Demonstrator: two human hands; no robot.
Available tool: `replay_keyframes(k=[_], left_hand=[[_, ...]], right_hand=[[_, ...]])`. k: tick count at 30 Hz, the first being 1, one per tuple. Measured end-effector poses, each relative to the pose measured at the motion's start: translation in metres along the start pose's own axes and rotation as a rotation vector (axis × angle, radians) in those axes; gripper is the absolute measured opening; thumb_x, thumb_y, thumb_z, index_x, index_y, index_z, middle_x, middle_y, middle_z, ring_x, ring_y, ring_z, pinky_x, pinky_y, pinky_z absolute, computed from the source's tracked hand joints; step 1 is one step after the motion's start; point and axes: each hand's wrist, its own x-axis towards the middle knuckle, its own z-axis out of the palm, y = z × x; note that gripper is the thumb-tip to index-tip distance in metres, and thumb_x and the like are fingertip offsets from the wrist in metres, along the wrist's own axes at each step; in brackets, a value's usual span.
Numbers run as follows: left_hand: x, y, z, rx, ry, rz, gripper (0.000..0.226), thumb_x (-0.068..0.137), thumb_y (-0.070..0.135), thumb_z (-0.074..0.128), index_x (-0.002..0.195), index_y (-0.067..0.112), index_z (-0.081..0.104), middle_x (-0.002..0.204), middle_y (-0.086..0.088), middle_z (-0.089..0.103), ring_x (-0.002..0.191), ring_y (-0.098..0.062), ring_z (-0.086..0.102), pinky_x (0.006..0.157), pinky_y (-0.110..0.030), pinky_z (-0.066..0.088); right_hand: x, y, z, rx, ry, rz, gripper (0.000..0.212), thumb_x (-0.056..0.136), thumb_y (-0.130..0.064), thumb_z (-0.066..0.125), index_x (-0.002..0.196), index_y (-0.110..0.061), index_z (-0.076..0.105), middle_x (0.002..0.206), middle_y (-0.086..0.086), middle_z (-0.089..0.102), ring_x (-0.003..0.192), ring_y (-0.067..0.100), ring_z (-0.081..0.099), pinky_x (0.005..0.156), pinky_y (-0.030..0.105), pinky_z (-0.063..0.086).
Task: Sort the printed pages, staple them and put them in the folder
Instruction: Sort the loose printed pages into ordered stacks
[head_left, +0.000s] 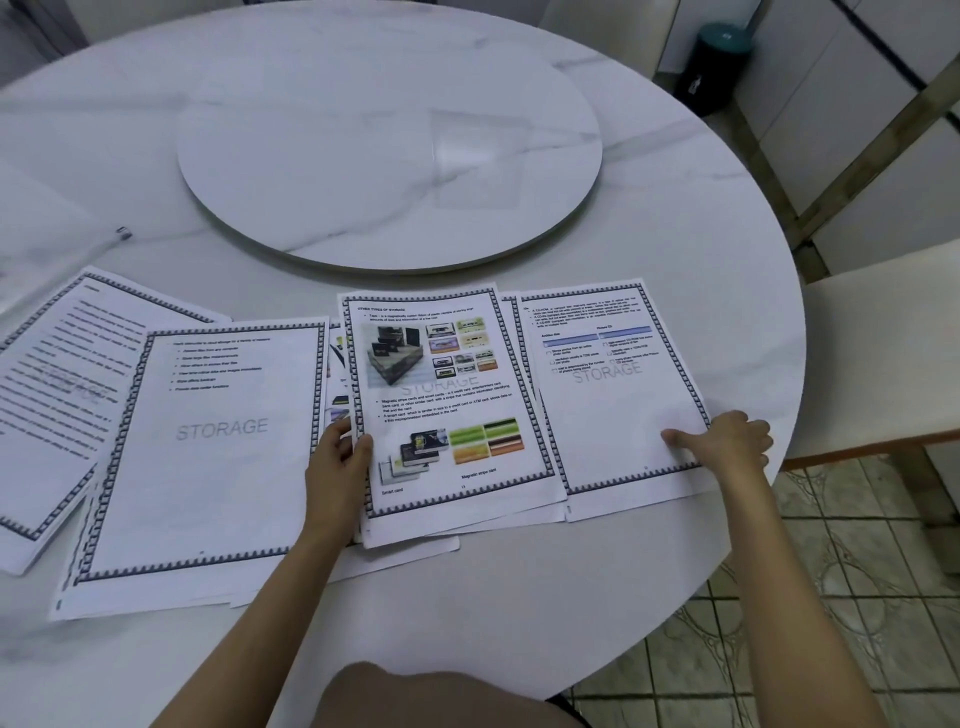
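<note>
Printed pages with chequered borders and a "STORAGE" watermark lie spread along the near side of the round table. My left hand (340, 457) grips the left edge of the picture page (447, 405), thumb on top, with more sheets beneath it. My right hand (727, 441) pinches the lower right edge of the right page (618, 400), thumb lying on the paper. A bulleted page (218, 447) lies left of centre, and a text page (57, 389) sits at the far left. A clear plastic folder (47, 244) lies at the table's left edge, blurred.
A marble lazy Susan (389, 140) fills the middle of the white table (701, 218), with a transparent sheet (475, 156) lying on it. A white chair (883, 353) stands to the right and a dark bin (714, 67) on the tiled floor beyond.
</note>
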Motion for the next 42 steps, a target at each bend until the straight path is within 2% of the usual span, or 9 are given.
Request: replay_keyframes(k=[7, 12, 18, 22, 27, 29, 33, 38, 42], left_hand=[[0.001, 0.004, 0.001, 0.029, -0.024, 0.009, 0.031, 0.094, 0.013, 0.049, 0.124, 0.008, 0.051, 0.113, -0.008, 0.063, 0.103, -0.023, 0.06, 0.094, -0.037, 0.047], [-0.001, 0.009, 0.007, 0.065, -0.054, 0.048, 0.028, 0.094, 0.011, 0.047, 0.122, 0.008, 0.051, 0.104, -0.003, 0.059, 0.094, -0.018, 0.058, 0.064, -0.009, 0.041], [-0.004, 0.013, 0.014, 0.057, -0.127, 0.016, 0.028, 0.094, 0.014, 0.048, 0.122, 0.013, 0.05, 0.104, -0.003, 0.06, 0.089, -0.018, 0.059, 0.069, -0.022, 0.047], [-0.003, 0.017, 0.013, 0.161, -0.207, 0.045, 0.029, 0.094, 0.022, 0.05, 0.122, 0.013, 0.053, 0.108, -0.004, 0.064, 0.089, -0.022, 0.062, 0.071, -0.028, 0.051], [0.001, 0.022, -0.017, 0.259, -0.104, 0.166, 0.026, 0.092, 0.017, 0.053, 0.118, 0.013, 0.056, 0.091, -0.004, 0.064, 0.059, -0.011, 0.058, 0.046, -0.014, 0.045], [0.003, 0.021, -0.043, 0.295, -0.009, 0.204, 0.025, 0.091, 0.016, 0.054, 0.115, 0.012, 0.058, 0.091, -0.006, 0.064, 0.062, -0.011, 0.055, 0.051, -0.01, 0.042], [0.01, 0.003, -0.106, 0.39, 0.216, 0.235, 0.027, 0.089, 0.012, 0.055, 0.114, 0.004, 0.058, 0.103, -0.015, 0.066, 0.076, -0.022, 0.058, 0.074, -0.027, 0.039], [0.024, -0.027, -0.174, 0.53, 0.324, 0.056, 0.037, 0.087, 0.015, 0.057, 0.12, -0.001, 0.054, 0.117, -0.023, 0.058, 0.105, -0.037, 0.055, 0.09, -0.041, 0.04], [0.025, -0.042, -0.203, 0.53, 0.318, -0.106, 0.043, 0.085, 0.019, 0.059, 0.123, -0.001, 0.053, 0.121, -0.026, 0.054, 0.112, -0.042, 0.05, 0.094, -0.047, 0.041]], right_hand=[[0.0, 0.004, -0.006, 0.046, -0.028, -0.058, 0.061, 0.074, -0.027, 0.076, 0.12, 0.002, 0.048, 0.131, 0.026, 0.041, 0.123, 0.04, 0.035, 0.102, 0.046, 0.032], [-0.004, 0.012, -0.017, 0.285, -0.078, -0.129, 0.062, 0.077, -0.012, 0.073, 0.127, -0.001, 0.039, 0.129, 0.017, 0.051, 0.118, 0.035, 0.049, 0.093, 0.039, 0.039], [-0.01, 0.012, -0.027, 0.372, -0.12, -0.248, 0.026, 0.093, -0.02, 0.052, 0.113, -0.005, 0.059, 0.111, 0.013, 0.061, 0.095, 0.027, 0.052, 0.078, 0.032, 0.038], [-0.014, 0.015, -0.041, 0.235, 0.029, -0.36, 0.026, 0.096, -0.015, 0.046, 0.108, 0.003, 0.06, 0.093, 0.016, 0.059, 0.086, 0.027, 0.05, 0.072, 0.03, 0.032], [-0.04, 0.015, -0.072, 0.239, 0.324, -0.38, 0.027, 0.096, -0.01, 0.045, 0.108, 0.01, 0.058, 0.102, 0.032, 0.061, 0.09, 0.039, 0.055, 0.079, 0.041, 0.042], [-0.049, 0.017, -0.084, 0.283, 0.423, -0.361, 0.032, 0.095, -0.013, 0.047, 0.112, 0.013, 0.057, 0.104, 0.037, 0.06, 0.096, 0.043, 0.057, 0.081, 0.043, 0.042], [-0.046, 0.033, -0.085, 0.445, 0.502, -0.352, 0.049, 0.078, -0.047, 0.044, 0.096, -0.005, 0.063, 0.089, 0.025, 0.064, 0.081, 0.037, 0.061, 0.072, 0.047, 0.047], [-0.042, 0.042, -0.068, 0.522, 0.541, -0.377, 0.017, 0.078, -0.047, 0.045, 0.073, -0.038, 0.058, 0.067, -0.004, 0.059, 0.071, 0.029, 0.059, 0.062, 0.037, 0.046], [-0.102, -0.002, -0.047, 0.594, 0.443, -0.389, 0.032, 0.083, -0.039, 0.047, 0.081, -0.009, 0.058, 0.071, 0.011, 0.05, 0.069, 0.022, 0.05, 0.055, 0.024, 0.035]])
